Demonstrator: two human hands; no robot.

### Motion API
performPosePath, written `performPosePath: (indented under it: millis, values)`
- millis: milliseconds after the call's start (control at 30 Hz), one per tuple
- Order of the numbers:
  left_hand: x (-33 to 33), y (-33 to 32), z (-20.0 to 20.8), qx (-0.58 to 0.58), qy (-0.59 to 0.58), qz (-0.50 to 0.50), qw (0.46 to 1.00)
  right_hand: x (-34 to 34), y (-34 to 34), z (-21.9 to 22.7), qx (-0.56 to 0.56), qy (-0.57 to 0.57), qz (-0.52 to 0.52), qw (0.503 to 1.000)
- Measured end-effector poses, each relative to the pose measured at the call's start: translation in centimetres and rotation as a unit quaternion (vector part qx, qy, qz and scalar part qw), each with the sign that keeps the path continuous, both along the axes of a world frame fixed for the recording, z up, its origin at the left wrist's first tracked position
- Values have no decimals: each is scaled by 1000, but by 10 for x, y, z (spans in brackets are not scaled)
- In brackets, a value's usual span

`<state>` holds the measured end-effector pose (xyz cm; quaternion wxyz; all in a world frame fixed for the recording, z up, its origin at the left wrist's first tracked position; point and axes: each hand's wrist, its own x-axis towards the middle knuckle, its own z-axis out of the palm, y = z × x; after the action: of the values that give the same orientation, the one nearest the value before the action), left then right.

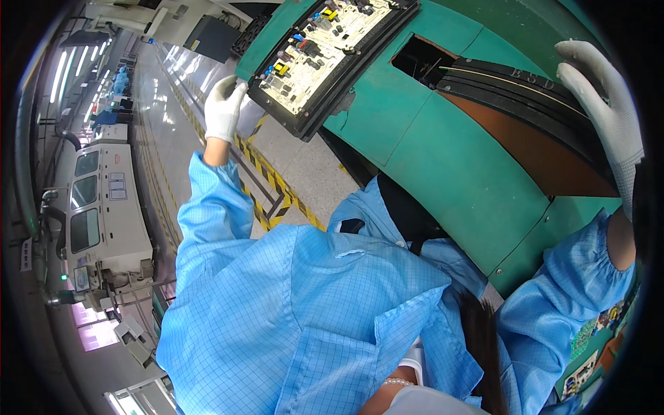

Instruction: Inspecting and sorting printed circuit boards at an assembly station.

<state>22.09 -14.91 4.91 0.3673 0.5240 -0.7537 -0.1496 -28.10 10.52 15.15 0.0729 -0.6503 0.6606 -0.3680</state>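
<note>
We are seeing the left hand, gloved in white knit fabric (pixel 225 107), hovering by the left end of a black rectangular frame (pixel 303 126); its fingers are curling, and we are failing to tell whether they are touching or pinching the edge. The frame is carrying pale circuit boards crowded with coloured components (pixel 299 93) over the green worktop (pixel 443 152), and the picture's top is cropping it. The right hand, in a matching white glove (pixel 595 90), is holding thumb and fingers spread near a long black strip (pixel 498 86); the dark lens rim is cutting into its outer side. Shadow is obscuring the inside of a rectangular opening (pixel 420 61).
</note>
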Motion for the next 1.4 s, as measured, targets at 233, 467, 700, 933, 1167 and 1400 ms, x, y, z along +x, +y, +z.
performPosePath:
  millis: [233,467,700,933,1167,1400]
  values:
    - [5,-24,3,104,-74,-72,989,5,3,13,73,83,4,994]
    - [-1,-59,45,198,-254,-108,941,27,8,33,126,32,-14,991]
    - [-75,-110,44,92,-242,-145,955,29,7,29,81,43,-1,996]
    - [-111,-128,34,102,-355,-160,915,24,10,25,54,48,3,997]
    - [-125,-96,48,29,-314,-195,929,22,9,23,41,46,4,998]
    - [-157,-1,57,-129,-292,-349,881,22,9,22,32,44,4,998]
